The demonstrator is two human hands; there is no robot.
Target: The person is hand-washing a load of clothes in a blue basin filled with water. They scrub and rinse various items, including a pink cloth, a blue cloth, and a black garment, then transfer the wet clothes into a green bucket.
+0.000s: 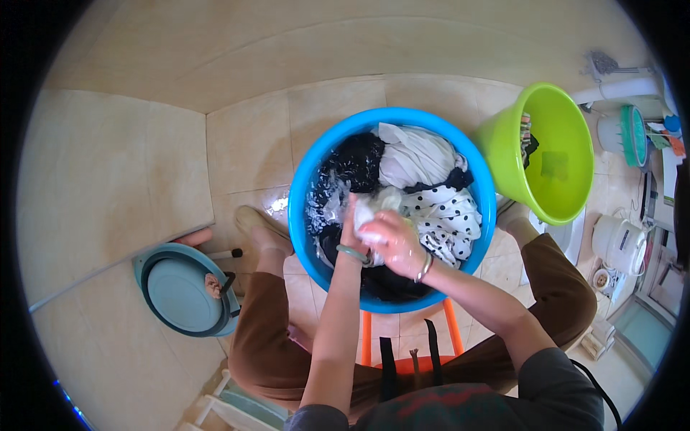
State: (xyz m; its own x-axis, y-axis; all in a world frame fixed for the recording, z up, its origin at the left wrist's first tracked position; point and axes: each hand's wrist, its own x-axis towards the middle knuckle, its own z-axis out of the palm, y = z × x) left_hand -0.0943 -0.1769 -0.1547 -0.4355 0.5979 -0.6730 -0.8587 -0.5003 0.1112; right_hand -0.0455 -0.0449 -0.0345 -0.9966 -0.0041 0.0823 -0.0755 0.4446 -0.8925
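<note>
White cloth [368,212], both hands, blue basin [305,179].

Wet white cloth [370,215] — bunched, wrung over blue basin [305,215] of laundry.

Brown trousers [266,345] and a dark grey top [553,391] are worn; a green bangle [352,253] and a silver bracelet [425,267] are seen just behind the fingers.

Bright blue basin [307,183] at centre, filled with a plain white cloth [415,154], a white cloth with black dots [451,219] and a dark, white-flecked one [353,161]. Lime green bucket [557,118] far right. Pale teal tub [180,291] near left. Orange stool [366,337] under the basin. Brown trousers [259,337]. Beige floor tiles [251,136]. Green bangle [352,253] on the left hand [352,219], silver one [425,267] on the right hand [395,241].
</note>
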